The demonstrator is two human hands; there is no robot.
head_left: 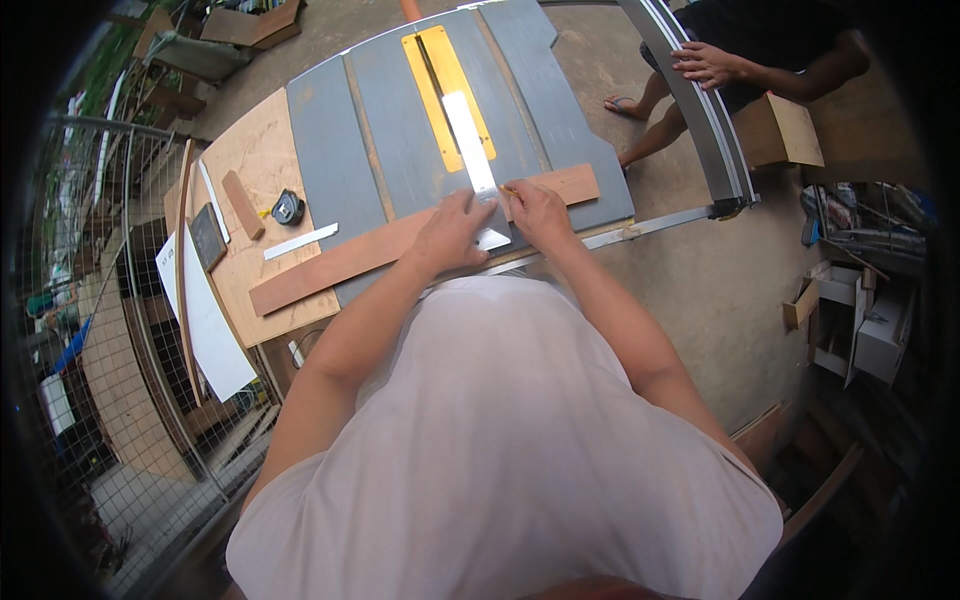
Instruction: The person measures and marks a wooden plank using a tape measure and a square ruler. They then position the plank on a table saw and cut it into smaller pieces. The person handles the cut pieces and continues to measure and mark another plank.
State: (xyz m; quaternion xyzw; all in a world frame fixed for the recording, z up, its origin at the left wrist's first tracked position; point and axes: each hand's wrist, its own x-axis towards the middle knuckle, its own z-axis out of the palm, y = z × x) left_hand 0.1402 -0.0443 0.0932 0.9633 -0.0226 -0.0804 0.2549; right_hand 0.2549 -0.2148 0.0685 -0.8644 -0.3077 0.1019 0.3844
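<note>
A reddish-brown wooden board lies across the near part of a grey table saw top. Over the board rests a metal square, its blade reaching onto the yellow throat plate. My left hand is closed on the square and presses it to the board. Just right of the blade, my right hand is closed in a pinch on a thin yellowish pencil, its tip close to the square's edge. My fingers hide part of the square and the pencil.
On the plywood side table at left are a tape measure, a small wood block and a white strip. A grey rip fence stands at right, with another person's hand on it. Wire mesh fencing runs along the left.
</note>
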